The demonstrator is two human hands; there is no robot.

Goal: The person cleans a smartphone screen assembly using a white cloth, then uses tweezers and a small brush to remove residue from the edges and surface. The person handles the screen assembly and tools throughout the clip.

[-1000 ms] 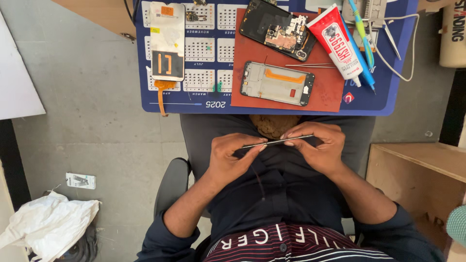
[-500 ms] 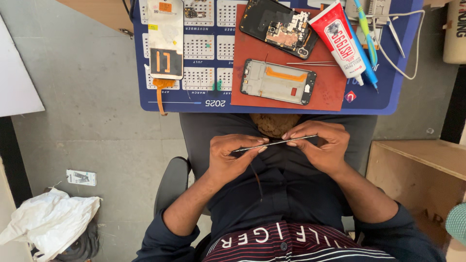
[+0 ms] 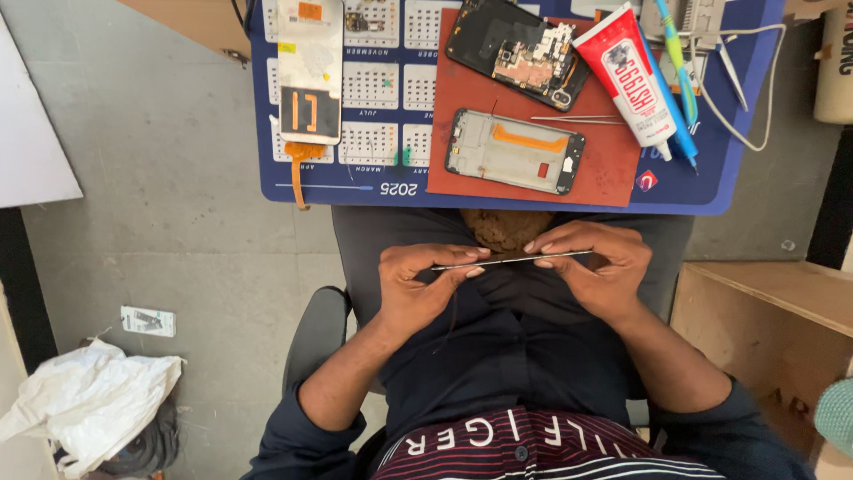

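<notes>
Left hand (image 3: 418, 289) and right hand (image 3: 593, 271) each have their fingers clamped on one end of a thin, flat, grey metal strip (image 3: 511, 260), held level over the lap, near the blue tabletop (image 3: 711, 191) edge.

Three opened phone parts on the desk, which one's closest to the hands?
The silver phone frame with the orange strip, at the red mat's near edge. The black phone back lies farther up; the white screen panel sits far left.
</notes>
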